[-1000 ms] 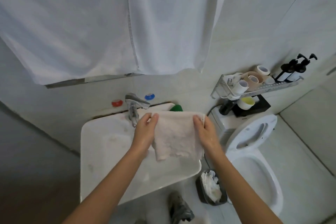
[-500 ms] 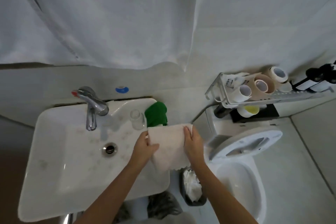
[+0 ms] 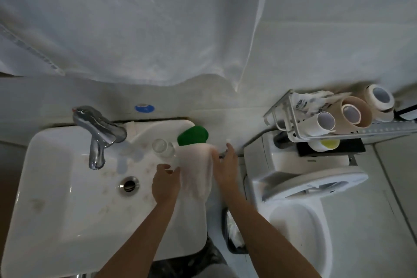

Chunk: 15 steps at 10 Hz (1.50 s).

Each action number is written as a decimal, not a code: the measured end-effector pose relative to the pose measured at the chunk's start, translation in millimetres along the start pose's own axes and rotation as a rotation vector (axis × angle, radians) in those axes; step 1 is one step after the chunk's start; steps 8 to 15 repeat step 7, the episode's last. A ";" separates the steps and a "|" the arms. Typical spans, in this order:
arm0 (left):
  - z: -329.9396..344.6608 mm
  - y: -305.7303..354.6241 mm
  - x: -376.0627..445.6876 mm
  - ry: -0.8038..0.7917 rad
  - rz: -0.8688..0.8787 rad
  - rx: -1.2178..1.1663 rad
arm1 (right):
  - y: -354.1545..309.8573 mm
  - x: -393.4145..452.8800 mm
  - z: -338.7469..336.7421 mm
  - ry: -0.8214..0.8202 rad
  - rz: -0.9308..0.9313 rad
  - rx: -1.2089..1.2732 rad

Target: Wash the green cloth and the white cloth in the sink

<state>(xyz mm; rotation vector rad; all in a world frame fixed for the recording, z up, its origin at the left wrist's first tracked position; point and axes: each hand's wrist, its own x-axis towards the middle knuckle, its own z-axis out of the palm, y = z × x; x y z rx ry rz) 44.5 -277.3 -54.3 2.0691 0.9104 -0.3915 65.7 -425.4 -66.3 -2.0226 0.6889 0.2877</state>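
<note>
The pale, off-white terry cloth now hangs blurred between the two hands at the right edge of the white ceramic sink. A second ago it was held spread flat by its top corners in front of the tap; since then it has been carried across to the basin's right side and has gone from a stretched sheet to a loose, drooping one. The left hand is beside the cloth's left edge with its fingers curled, but blur hides whether it grips anything. The right hand lies against the cloth's right edge, fingers fairly straight; whether the thumb pinches the fabric I cannot tell.

The bunched bright green cloth sits on the sink's back right corner, just behind the white one, beside a small clear glass. The chrome tap shows no running water, and the basin around the steel drain looks dry.

I judge that the white cloth is being set down or regathered at the sink's right edge, and that no washing has begun on either cloth.
</note>
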 end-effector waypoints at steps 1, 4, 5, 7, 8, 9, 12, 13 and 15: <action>2.3 -9.2 -13.0 0.096 0.268 0.040 | 5.7 -12.9 -2.4 0.042 -0.206 -0.098; 13.4 -4.9 -1.0 -0.356 0.640 0.236 | 13.2 -15.6 8.2 -0.341 -0.295 -0.191; 6.9 -5.1 6.0 -0.398 0.660 0.328 | 8.1 -20.0 7.9 -0.368 -0.239 -0.174; -20.3 -4.8 -8.0 -0.387 0.607 0.309 | 2.0 -40.3 0.0 -0.224 -0.322 -0.283; -20.3 -4.8 -8.0 -0.387 0.607 0.309 | 2.0 -40.3 0.0 -0.224 -0.322 -0.283; -20.3 -4.8 -8.0 -0.387 0.607 0.309 | 2.0 -40.3 0.0 -0.224 -0.322 -0.283; -20.3 -4.8 -8.0 -0.387 0.607 0.309 | 2.0 -40.3 0.0 -0.224 -0.322 -0.283; -20.3 -4.8 -8.0 -0.387 0.607 0.309 | 2.0 -40.3 0.0 -0.224 -0.322 -0.283; -20.3 -4.8 -8.0 -0.387 0.607 0.309 | 2.0 -40.3 0.0 -0.224 -0.322 -0.283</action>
